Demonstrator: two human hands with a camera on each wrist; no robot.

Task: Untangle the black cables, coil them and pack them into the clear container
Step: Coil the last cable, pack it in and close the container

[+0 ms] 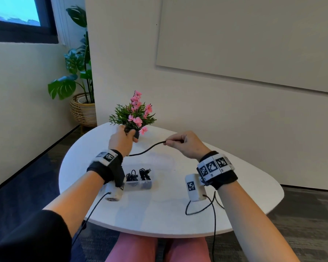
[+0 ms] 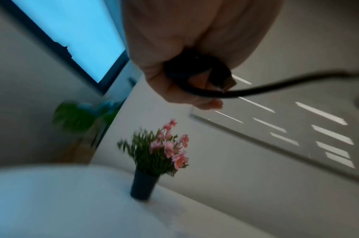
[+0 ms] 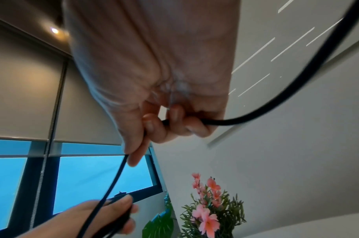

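Note:
A black cable (image 1: 150,148) sags between my two hands above the white table (image 1: 159,210). My left hand (image 1: 122,139) grips a small coil of it with a plug end (image 2: 223,80) sticking out, just in front of the flower pot. My right hand (image 1: 182,143) pinches the cable's other stretch between thumb and fingers (image 3: 147,127); the cable (image 3: 276,103) runs on past the hand. The clear container (image 1: 140,178) stands on the table below my left wrist, with coiled black cables (image 1: 138,175) inside its compartments.
A small black pot with pink flowers (image 1: 135,114) stands at the table's far edge, right behind my left hand. A clear lid (image 1: 159,160) lies beside the container. A large plant in a wicker basket (image 1: 82,108) stands on the floor at the far left.

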